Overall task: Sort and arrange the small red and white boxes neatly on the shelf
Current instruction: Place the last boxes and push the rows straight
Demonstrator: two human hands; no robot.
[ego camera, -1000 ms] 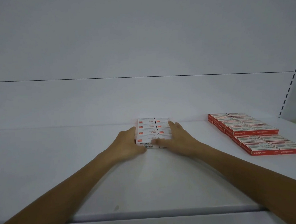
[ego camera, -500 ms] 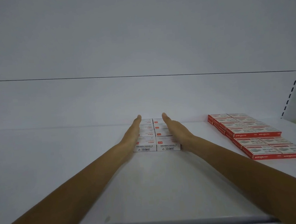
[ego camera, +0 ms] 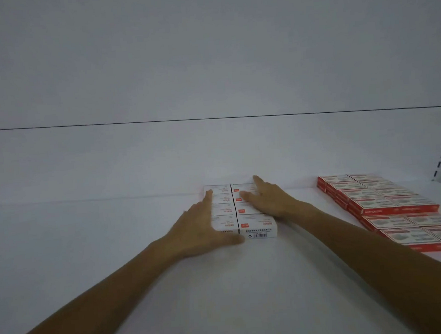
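Squaring-up seemed in hand: at the back middle of the shelf (ego camera: 89,241), the left hand (ego camera: 200,228) lay with straight fingers (ego camera: 208,197) along the left side of the white boxes (ego camera: 257,225) and the right hand (ego camera: 266,202) flat atop them, gripping nothing; next likely called for a gentle, even inward press.

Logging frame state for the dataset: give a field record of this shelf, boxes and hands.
surface: flat white shelf
centre group: small white cardboard boxes with red labels, two columns, packed together
right group: small red-sided cardboard boxes, two columns, apart from the centre group
left hand: fingers straight along the white block's left side, thumb across its front
right hand: flat on top of the right white column
held: nothing lifted
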